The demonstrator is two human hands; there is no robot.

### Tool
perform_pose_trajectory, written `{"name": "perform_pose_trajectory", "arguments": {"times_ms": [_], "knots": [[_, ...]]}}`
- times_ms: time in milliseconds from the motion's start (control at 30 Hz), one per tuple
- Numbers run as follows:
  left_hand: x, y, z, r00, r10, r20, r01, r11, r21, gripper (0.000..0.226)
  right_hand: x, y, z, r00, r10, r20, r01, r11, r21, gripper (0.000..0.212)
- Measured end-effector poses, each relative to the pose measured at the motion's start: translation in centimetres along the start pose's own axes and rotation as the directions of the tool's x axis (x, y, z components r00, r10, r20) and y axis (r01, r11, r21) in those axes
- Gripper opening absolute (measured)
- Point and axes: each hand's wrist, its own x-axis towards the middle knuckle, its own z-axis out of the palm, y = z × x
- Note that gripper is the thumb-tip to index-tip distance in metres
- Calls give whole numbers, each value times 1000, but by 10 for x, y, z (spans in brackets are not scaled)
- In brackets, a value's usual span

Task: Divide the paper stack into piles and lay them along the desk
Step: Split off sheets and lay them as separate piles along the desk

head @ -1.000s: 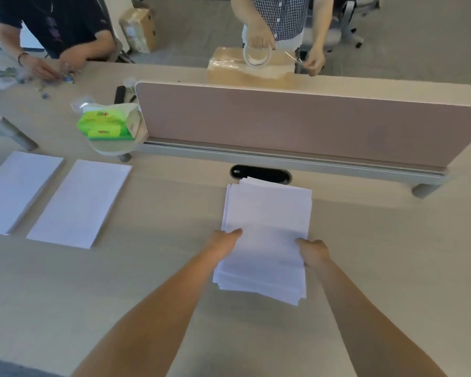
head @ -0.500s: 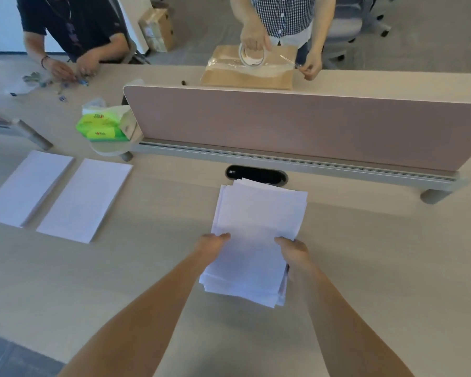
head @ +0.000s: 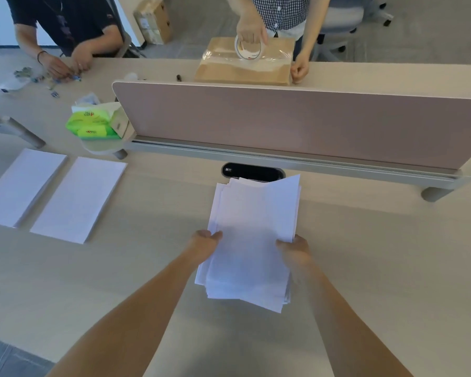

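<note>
Gripping the paper stack at frame centre, your left hand and right hand clasp its side edges. Square the fanned sheets before splitting; two finished piles lie on the counter at left.

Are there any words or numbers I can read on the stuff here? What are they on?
None can be read.
Green tissue packs: red and yellow logos, too blurred.
Black oval cable slot in the desk: small white mark, too small.
Brown cardboard boxes on the floor: pale labels, too blurred.
White paper stack in the hands: looks blank.
</note>
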Motion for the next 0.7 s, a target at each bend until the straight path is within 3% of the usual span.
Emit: {"name": "perform_pose_trajectory", "arguments": {"times_ms": [100, 233, 333, 400, 467, 533, 700], "knots": [[4, 0, 3, 1000, -1, 15, 1, 1000, 5, 48, -9, 4, -7, 995, 2, 98, -19, 984, 176, 18], [-1, 7, -1, 998, 44, -36, -44, 999, -5, 62, -21, 6, -13, 969, -3, 248, -70, 956, 284, 23], [-1, 9, -15, 998, 59, -36, -64, 986, -152, 65, -32, 4, -12, 951, -53, 305, -53, 942, 330, 25], [-7, 8, -31, 995, 41, 96, -13, 961, -275, 61, -38, 3, -9, 936, -95, 340, -22, 945, 326, 26], [-17, 7, -44, 975, 132, 178, -63, 936, -347, 44, -45, -1, -1, 928, -134, 347, 20, 950, 313, 33], [-26, 4, -54, 963, 250, 102, -199, 913, -357, 31, -53, -8, 10, 920, -195, 340, 82, 944, 320, 40], [-42, -6, -102, 897, 427, -113, -430, 787, -443, 15, -88, -36, 63, 895, -378, 236, 298, 902, 313, 28]]}}
